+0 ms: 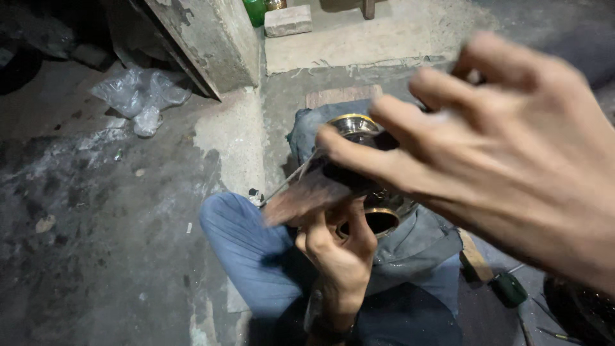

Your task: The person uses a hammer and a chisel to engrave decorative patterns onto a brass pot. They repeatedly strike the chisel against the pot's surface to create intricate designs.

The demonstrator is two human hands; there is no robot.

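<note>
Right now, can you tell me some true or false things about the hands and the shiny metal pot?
1. The left hand holds the shiny round metal vessel with a gold rim from below. True.
2. The right hand rests flat on the floor. False: it is raised in front of the vessel, fingers spread and blurred.
3. A crumpled clear plastic bag lies on the grey concrete floor. True.
4. The person wears red trousers. False: the trousers are blue.
5. A pale brick sits at the top. True.
</note>
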